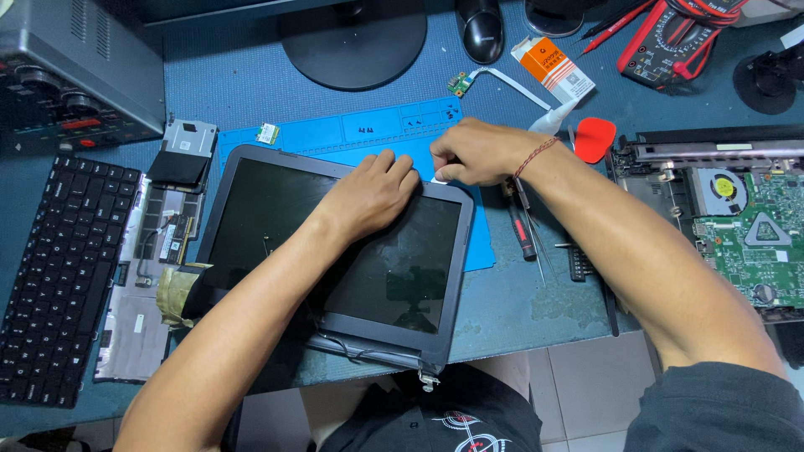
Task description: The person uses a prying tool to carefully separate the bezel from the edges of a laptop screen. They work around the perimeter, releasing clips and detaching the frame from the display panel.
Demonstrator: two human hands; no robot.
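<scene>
A detached laptop screen panel (276, 218) with a grey bezel lies face up on a blue work mat (368, 134). My left hand (368, 194) rests flat on the dark glass near the panel's far edge, fingers together. Just right of it, my right hand (477, 152) pinches a small white pry pick (439, 177) against the bezel's top edge. A thin braided cord circles my right wrist.
Loose black keyboard (59, 276) and palmrest frame (146, 276) lie left. An opened laptop base with fan and green board (737, 226) sits right. Screwdriver (519, 226), red pick (595, 138), multimeter (678, 33), monitor stand (352, 42), mouse (481, 29) and small boards surround the mat.
</scene>
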